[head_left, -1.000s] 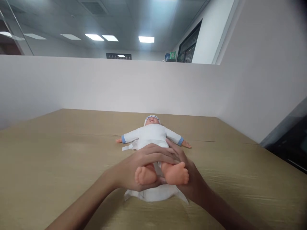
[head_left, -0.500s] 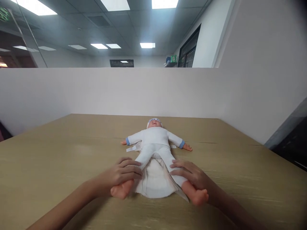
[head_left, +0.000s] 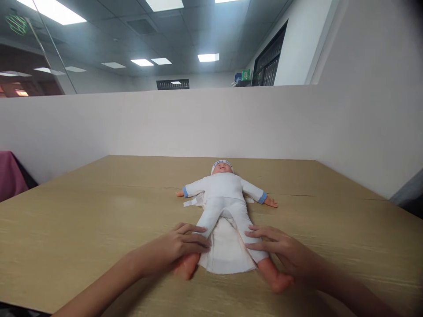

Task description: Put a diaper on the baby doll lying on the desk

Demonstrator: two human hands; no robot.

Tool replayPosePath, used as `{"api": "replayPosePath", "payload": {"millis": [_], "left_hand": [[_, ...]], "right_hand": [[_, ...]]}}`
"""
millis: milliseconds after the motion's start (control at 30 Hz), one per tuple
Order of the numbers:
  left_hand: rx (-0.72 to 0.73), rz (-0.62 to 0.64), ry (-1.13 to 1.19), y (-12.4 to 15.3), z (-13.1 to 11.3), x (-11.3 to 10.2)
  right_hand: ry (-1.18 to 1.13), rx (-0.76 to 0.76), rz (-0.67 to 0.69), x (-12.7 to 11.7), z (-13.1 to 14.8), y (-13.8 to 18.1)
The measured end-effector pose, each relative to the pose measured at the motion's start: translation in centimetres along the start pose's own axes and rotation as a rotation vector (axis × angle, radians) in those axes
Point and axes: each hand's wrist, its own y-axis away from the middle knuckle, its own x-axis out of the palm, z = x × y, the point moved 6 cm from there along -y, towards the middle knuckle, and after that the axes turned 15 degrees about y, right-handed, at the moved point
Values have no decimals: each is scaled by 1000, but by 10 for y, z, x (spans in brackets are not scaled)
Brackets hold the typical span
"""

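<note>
A baby doll point(head_left: 224, 185) in a white outfit with blue cuffs and a printed headband lies on its back, arms spread and legs apart. Beneath its hips and between its legs lies an unfolded white diaper point(head_left: 228, 253), its fastening tab point(head_left: 190, 203) sticking out beside the doll's waist. My left hand point(head_left: 185, 242) is curled over the doll's leg on the left, above the bare foot, with the thumb hidden. Over the other leg, near the knee, my right hand point(head_left: 277, 244) has its fingers hooked, a little apart; its thumb does not show clearly.
The doll lies on a wide brown tabletop point(head_left: 99, 211). A low white partition point(head_left: 211, 123) closes off the back, and a white wall point(head_left: 366, 110) stands on the right. Something purple point(head_left: 11, 176) shows past the table's left edge.
The view has shifted, so the doll appears farther right. The doll's foot on the left has turned inward, while the other foot appears slightly lower. Both hands stay on the legs.
</note>
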Motion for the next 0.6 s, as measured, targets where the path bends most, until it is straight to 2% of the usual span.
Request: {"api": "replayPosePath", "payload": {"millis": [100, 200, 300, 400, 500, 600], "left_hand": [[-64, -60, 58, -5, -8, -1], [-89, -131, 20, -9, -8, 11], [-121, -213, -44, -12, -2, 28], [-133, -271, -90, -14, -1, 35], [-159, -366, -22, -17, -5, 23], [-235, -514, 194, -24, 0, -2]], "right_hand": [[0, 101, 60, -13, 14, -5], [139, 157, 46, -15, 36, -7], [269, 152, -53, -3, 55, -6], [300, 200, -180, 10, 58, -4], [250, 266, -245, 9, 52, -6], [124, 349, -220, -2, 39, -18]]}}
